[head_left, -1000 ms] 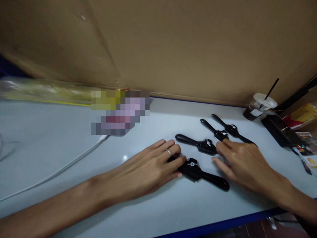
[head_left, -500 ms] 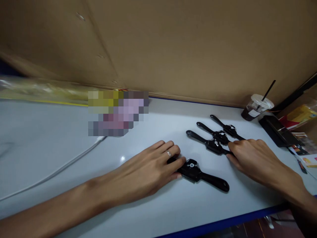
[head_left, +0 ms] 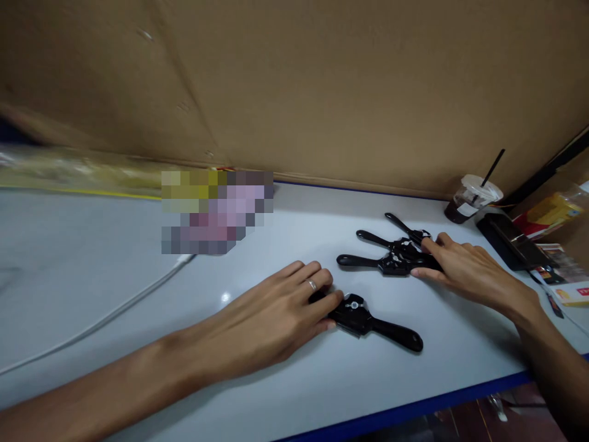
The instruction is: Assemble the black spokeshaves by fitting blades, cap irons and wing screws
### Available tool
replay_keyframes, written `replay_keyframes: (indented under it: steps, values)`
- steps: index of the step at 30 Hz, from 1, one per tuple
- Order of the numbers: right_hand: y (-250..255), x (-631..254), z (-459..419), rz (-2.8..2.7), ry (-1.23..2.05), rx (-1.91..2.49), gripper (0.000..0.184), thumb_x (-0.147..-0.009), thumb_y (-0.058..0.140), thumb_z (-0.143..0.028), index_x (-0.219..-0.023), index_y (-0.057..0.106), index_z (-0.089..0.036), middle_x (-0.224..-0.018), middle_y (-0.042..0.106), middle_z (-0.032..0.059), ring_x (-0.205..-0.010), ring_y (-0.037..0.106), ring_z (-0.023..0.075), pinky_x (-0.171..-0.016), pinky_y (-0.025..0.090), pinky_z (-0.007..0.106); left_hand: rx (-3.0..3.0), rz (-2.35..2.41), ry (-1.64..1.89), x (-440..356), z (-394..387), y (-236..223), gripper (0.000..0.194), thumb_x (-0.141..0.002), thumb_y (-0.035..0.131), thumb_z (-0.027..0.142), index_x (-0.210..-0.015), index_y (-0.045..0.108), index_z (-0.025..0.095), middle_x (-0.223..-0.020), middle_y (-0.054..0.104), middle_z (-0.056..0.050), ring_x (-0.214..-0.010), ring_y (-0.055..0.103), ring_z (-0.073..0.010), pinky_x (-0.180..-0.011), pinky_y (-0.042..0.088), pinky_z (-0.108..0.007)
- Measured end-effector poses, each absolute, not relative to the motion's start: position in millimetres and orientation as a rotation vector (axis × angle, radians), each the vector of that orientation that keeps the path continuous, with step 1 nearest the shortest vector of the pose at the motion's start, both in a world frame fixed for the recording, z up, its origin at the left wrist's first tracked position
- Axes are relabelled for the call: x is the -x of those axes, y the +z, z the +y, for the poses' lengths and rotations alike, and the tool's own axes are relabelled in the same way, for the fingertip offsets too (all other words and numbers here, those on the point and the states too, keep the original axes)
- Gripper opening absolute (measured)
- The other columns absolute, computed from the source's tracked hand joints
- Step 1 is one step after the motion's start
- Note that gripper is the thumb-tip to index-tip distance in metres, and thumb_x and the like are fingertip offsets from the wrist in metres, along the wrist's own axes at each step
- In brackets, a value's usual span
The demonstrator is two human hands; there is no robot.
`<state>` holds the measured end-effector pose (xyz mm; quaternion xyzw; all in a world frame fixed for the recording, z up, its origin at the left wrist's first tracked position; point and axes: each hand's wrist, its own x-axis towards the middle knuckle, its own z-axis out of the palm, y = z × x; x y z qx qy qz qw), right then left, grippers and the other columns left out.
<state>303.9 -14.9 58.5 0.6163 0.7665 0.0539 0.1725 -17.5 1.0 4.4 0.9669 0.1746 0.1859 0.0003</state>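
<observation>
Beneath my left hand (head_left: 289, 310), a black spokeshave (head_left: 354, 314) lies on the white table, its free handle pointing to the right. The fingers are curled round its other handle, and a ring shows on one finger. Further right, my right hand (head_left: 473, 273) is closed with thumb and index finger about the right ends of three more black spokeshaves. The nearest spokeshave (head_left: 359, 261), the middle spokeshave (head_left: 378, 237) and the far spokeshave (head_left: 399, 222) fan out leftward, their bodies bunched together. My hand hides their right handles.
A plastic cup (head_left: 464, 209) with a dark drink and straw stands at the back right, near a black case (head_left: 499, 242) and printed packets (head_left: 550, 212). A white cable (head_left: 124, 307) runs left from a blurred-out item (head_left: 234, 212). Cardboard (head_left: 322, 86) walls the back.
My right hand has turned and its fingers reach over the three spokeshaves. Their bodies have drawn closer together and the nearest ones have swung round. My left hand stays on its spokeshave.
</observation>
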Motion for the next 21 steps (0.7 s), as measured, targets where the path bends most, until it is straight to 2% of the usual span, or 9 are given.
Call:
replay_keyframes:
  steps: [7,12,14,17,21]
  values:
    - [36,-283,3,2.247,0.289,-1.897,0.048,-0.103,0.041,-0.057,-0.126,0.060,-0.020,-0.122,0.065,0.0151,-0.075,0.069,0.0259,-0.064,0.046,0.035,-3.052,0.562,0.582,16,-1,4,0.016,-0.102,0.053,0.026,-0.107,0.066,0.017,-0.095,0.062,-0.006,-0.085,0.055,-0.0207,-0.076,0.047,-0.033]
    - [26,-279,7,2.580,0.246,-1.950,0.040,-0.102,0.049,-0.042,-0.134,0.059,-0.019,-0.141,0.059,0.0143,-0.092,0.070,0.0277,-0.075,0.051,0.039,-3.030,0.588,0.608,14,-5,2,0.020,-0.104,0.051,0.028,-0.104,0.066,0.016,-0.094,0.061,-0.005,-0.082,0.055,-0.0195,-0.075,0.048,-0.033]
    - [26,-273,0,2.796,0.195,-1.953,0.032,-0.103,0.048,-0.034,-0.125,0.063,-0.017,-0.131,0.065,0.0134,-0.093,0.069,0.0252,-0.076,0.052,0.037,-3.027,0.598,0.609,13,-8,0,0.023,-0.105,0.048,0.029,-0.102,0.066,0.015,-0.092,0.060,-0.005,-0.080,0.055,-0.0193,-0.073,0.048,-0.033]
    - [26,-257,-19,3.137,-0.030,-1.744,0.028,-0.104,0.043,-0.024,-0.100,0.069,-0.016,-0.096,0.070,0.0084,-0.081,0.066,0.0191,-0.070,0.050,0.031,-3.030,0.606,0.629,10,-12,-2,0.029,-0.107,0.043,0.032,-0.098,0.064,0.014,-0.087,0.058,-0.005,-0.074,0.053,-0.0191,-0.067,0.047,-0.033]
    - [20,-232,-45,3.357,-0.237,-1.326,0.022,-0.103,0.050,-0.022,-0.108,0.070,-0.014,-0.089,0.069,0.0068,-0.078,0.064,0.0166,-0.068,0.049,0.028,-3.031,0.582,0.646,7,-12,-3,0.040,-0.108,0.034,0.038,-0.098,0.063,0.013,-0.081,0.056,-0.004,-0.069,0.051,-0.0203,-0.060,0.045,-0.033]
